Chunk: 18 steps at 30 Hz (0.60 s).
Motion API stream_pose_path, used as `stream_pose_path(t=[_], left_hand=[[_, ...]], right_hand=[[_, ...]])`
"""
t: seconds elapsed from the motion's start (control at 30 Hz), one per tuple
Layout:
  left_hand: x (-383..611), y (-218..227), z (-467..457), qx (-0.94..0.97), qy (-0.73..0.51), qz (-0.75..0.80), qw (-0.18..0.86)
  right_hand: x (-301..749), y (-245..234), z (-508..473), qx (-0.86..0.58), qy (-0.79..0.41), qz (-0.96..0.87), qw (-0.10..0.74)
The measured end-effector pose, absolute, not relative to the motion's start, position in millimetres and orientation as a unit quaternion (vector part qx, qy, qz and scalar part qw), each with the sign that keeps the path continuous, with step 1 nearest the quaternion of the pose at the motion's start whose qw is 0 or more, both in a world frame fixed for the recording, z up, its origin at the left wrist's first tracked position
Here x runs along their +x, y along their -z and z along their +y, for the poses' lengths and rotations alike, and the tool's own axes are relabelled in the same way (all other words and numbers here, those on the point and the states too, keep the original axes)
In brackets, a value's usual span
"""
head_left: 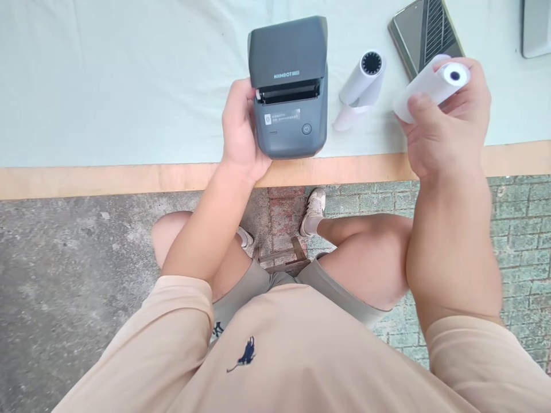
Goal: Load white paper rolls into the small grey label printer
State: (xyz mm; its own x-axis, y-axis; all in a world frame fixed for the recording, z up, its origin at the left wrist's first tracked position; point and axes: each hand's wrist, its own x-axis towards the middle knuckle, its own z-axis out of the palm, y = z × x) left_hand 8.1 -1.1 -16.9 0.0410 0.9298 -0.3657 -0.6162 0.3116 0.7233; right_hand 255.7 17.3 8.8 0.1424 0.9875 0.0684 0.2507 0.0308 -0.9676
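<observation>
A dark grey label printer (pixel 289 86) sits near the front edge of the table (pixel 107 86), its lid raised and the paper bay showing. My left hand (pixel 240 133) grips the printer's left side. My right hand (pixel 447 123) is held above the table edge at the right, fingers wrapped round a white paper roll (pixel 433 86) with its core end facing up right. A second white paper roll (pixel 361 85) lies on the table between the printer and my right hand, with a loose tail of paper curling from it.
A phone or tablet in a dark case (pixel 424 34) lies at the back right. Another grey device corner (pixel 536 28) shows at the far right edge. The table has a wooden front rim (pixel 107 179). My knees and shoes are below, over paved ground.
</observation>
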Motion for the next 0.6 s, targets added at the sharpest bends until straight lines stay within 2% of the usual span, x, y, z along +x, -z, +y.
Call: stream_pose_path(t=[0.17, 0.33, 0.47, 0.6], left_hand=[[8.4, 14.5, -0.5, 0.194, -0.562, 0.390, 0.704], [8.6, 10.7, -0.9, 0.169, -0.572, 0.351, 0.721], [7.6, 7.0, -3.9, 0.153, -0.569, 0.318, 0.743], [5.8, 4.5, -4.8, 0.217, -0.527, 0.285, 0.771]], right_hand=[[257.6, -8.7, 12.4, -0.642, -0.201, -0.648, 0.356], [244.8, -34.8, -3.7, -0.636, -0.190, -0.658, 0.355], [225.1, -56.3, -8.6, -0.619, -0.114, -0.698, 0.343], [218.7, -57.2, 0.7, -0.603, -0.035, -0.731, 0.316]])
